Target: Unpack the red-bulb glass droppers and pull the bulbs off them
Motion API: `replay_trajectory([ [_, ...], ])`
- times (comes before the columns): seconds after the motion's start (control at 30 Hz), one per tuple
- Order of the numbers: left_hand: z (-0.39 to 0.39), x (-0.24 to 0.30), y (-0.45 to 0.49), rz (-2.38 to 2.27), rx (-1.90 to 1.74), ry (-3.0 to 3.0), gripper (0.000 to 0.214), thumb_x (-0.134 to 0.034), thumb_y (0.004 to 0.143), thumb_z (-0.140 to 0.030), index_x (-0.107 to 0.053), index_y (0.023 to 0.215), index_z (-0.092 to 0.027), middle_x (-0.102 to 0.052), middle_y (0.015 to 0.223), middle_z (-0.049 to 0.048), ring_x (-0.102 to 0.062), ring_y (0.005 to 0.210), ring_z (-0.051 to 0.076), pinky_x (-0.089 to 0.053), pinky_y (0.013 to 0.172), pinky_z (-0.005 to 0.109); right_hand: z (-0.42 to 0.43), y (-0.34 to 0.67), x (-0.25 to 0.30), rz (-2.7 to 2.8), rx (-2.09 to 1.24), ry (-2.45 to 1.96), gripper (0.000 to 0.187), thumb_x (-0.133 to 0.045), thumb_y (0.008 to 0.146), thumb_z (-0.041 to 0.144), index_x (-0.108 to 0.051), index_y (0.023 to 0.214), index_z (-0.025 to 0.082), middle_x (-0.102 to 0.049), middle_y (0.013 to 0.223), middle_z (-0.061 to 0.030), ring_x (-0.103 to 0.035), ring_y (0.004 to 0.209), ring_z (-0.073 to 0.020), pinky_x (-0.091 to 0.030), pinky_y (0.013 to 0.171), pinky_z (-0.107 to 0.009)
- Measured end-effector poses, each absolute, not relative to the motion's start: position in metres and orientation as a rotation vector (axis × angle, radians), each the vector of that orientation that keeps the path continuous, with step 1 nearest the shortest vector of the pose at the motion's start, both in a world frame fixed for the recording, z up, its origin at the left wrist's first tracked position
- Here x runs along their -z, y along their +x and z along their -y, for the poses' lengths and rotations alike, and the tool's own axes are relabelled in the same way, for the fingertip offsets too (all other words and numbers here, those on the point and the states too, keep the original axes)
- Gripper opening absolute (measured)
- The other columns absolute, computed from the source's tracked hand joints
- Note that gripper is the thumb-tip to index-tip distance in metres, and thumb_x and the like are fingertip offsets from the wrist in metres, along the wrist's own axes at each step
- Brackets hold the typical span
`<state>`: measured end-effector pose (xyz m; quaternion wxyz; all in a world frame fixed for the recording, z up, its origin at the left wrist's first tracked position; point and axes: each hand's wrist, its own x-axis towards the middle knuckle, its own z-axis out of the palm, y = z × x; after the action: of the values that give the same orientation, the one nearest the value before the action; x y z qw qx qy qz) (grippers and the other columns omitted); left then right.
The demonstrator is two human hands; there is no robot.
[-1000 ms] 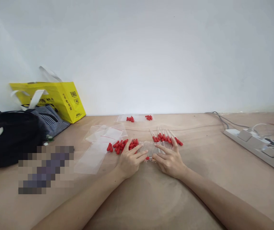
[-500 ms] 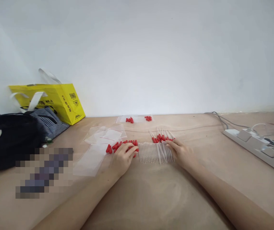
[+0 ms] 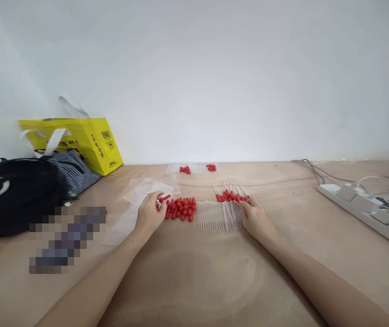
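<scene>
A pile of small red caps (image 3: 181, 208) lies on the tan table, left of a row of clear thin tubes (image 3: 217, 215) laid side by side. My left hand (image 3: 150, 213) rests at the left edge of the red caps, fingers curled against them. My right hand (image 3: 255, 217) lies at the right end of the tube row, fingers touching the tubes. Just behind the row is a bunch of tubes with red caps fitted (image 3: 231, 194). Clear zip bags (image 3: 148, 190) lie left of the caps.
A yellow carrier bag (image 3: 90, 141), a striped bag (image 3: 70, 170) and a black bag (image 3: 10, 193) stand at the left. A white power strip with plugs (image 3: 371, 209) and cables lies at the right. Two small bags holding red caps (image 3: 197, 168) sit by the wall.
My hands have moved apart from the middle of the tube row: the left slid to the left side of the red caps and gathered them, the right moved to the row's right end.
</scene>
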<state>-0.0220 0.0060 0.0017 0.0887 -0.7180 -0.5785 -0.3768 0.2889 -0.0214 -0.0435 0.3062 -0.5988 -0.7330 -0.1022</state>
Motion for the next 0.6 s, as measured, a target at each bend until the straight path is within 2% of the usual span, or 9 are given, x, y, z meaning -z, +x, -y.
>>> replay_trajectory([
  [0.2, -0.006, -0.003, -0.027, 1.881, 0.88, -2.042, 0.016, -0.048, 0.073, -0.031, -0.053, 0.085, -0.022, -0.064, 0.077, -0.0004, -0.057, 0.075, 0.02, -0.04, 0.067, 0.03, 0.018, 0.283, 0.05, 1.932, 0.299, -1.46, 0.027, -0.036, 0.077, 0.007, -0.06, 0.081, 0.016, -0.053, 0.081, -0.0091, -0.054, 0.078, -0.0178, -0.045, 0.067, -0.028],
  [0.37, -0.004, -0.005, -0.025, 1.915, 0.83, -2.054, 0.025, -0.049, 0.073, -0.04, -0.052, 0.09, -0.021, -0.065, 0.075, -0.0009, -0.057, 0.074, 0.021, -0.038, 0.067, 0.031, 0.021, 0.279, 0.046, 1.946, 0.276, -1.429, 0.024, -0.038, 0.079, 0.013, -0.06, 0.071, 0.016, -0.054, 0.076, -0.0083, -0.054, 0.071, -0.0162, -0.043, 0.063, -0.026],
  [0.47, -0.004, -0.006, -0.024, 1.842, 0.832, -2.018, 0.03, -0.048, 0.074, -0.044, -0.053, 0.091, -0.021, -0.065, 0.075, -0.0003, -0.056, 0.075, 0.023, -0.036, 0.07, 0.033, 0.028, 0.277, 0.037, 1.929, 0.283, -1.51, 0.026, -0.039, 0.081, 0.019, -0.06, 0.067, 0.017, -0.056, 0.073, -0.0059, -0.054, 0.065, -0.0142, -0.04, 0.057, -0.024],
  [0.6, -0.001, -0.008, -0.022, 1.703, 0.845, -1.959, 0.027, -0.047, 0.076, -0.04, -0.056, 0.088, -0.019, -0.066, 0.078, 0.0027, -0.054, 0.078, 0.024, -0.035, 0.069, 0.034, 0.034, 0.283, 0.023, 1.787, 0.343, -1.733, 0.023, -0.042, 0.081, 0.027, -0.063, 0.071, 0.021, -0.06, 0.078, -0.0028, -0.054, 0.065, -0.014, -0.032, 0.05, -0.024],
])
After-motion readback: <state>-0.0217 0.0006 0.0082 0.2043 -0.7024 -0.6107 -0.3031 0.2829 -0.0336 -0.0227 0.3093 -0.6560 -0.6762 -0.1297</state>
